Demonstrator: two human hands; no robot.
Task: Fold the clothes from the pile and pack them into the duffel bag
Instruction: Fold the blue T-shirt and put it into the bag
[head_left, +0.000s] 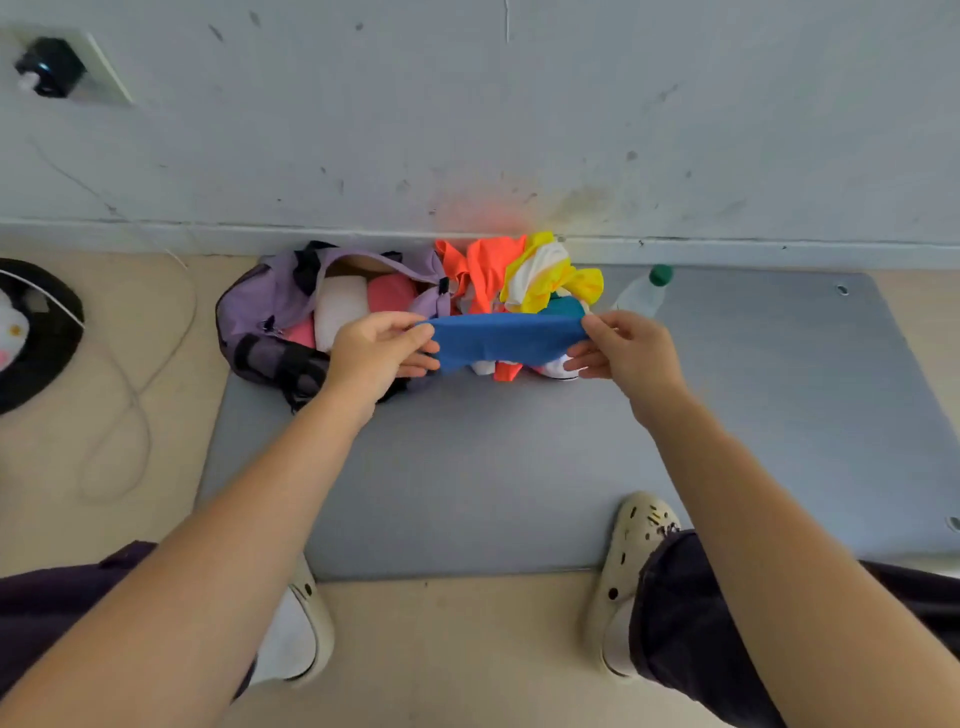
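Observation:
A blue garment (506, 340) is stretched flat in the air between my hands. My left hand (379, 348) pinches its left end and my right hand (626, 351) pinches its right end. Behind it lies the pile of clothes (524, 275), orange, yellow and white, with a teal piece showing. To the left of the pile, the purple duffel bag (275, 306) lies open on the grey mat (519, 467), with white and pink folded pieces inside. The blue garment hides the front of the pile.
A clear water bottle (644, 293) with a green cap lies right of the pile. The wall runs just behind bag and pile. A white cable (140, 395) loops over the floor at left, beside a black round object (47, 332). My feet in cream clogs stand at the mat's near edge.

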